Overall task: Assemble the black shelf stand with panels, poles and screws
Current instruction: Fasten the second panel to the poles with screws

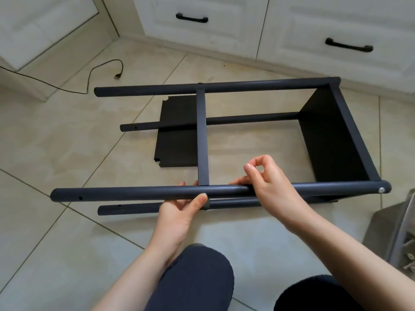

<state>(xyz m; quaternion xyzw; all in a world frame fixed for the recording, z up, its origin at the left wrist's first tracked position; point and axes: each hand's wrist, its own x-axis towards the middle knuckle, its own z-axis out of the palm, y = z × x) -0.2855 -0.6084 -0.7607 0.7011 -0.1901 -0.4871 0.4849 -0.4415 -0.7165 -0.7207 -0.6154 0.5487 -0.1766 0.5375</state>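
Observation:
The black shelf stand lies on its side on the tiled floor, several poles running left to right. An end panel (323, 140) joins them at the right, and a middle panel (202, 135) stands edge-on between the upper poles. My left hand (179, 212) grips the near upper pole (125, 194) from below, thumb pressing a silver screw (204, 194) at the middle panel's joint. My right hand (267, 182) rests on the same pole, fingers curled over it, forefinger and thumb forming a ring. Another silver screw (381, 189) sits at the pole's right end. A loose black panel (175, 151) lies flat underneath.
White cabinets with black drawer handles (192, 18) line the far side. A black cable with a plug (117, 76) trails on the floor at the left. A clear bag of hardware (402, 239) sits at the right edge. My knees (197, 279) fill the bottom.

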